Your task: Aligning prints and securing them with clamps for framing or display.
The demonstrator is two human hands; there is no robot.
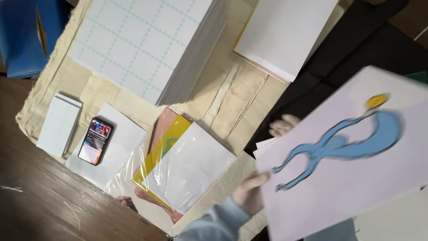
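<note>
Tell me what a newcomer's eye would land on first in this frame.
First, the white sheet with a blue scissor-like shape at lower right, blurred, held by a hand at its near edge, with fingers of another hand at its far edge. Next, the tall stack of gridded white sheets at top centre. A phone with a lit screen lies at left.

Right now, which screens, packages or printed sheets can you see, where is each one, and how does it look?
Phone: lying on a white sheet at lower left, black slab, screen lit with small colourful pictures.
Clear plastic sleeve: centre, holding white, yellow and pink sheets.
Gridded stack: top centre, thick white pile with pale green lines.
Printed sheet: right, white with a blue figure and a yellow spot, blurred, gripped by the left hand.
</note>
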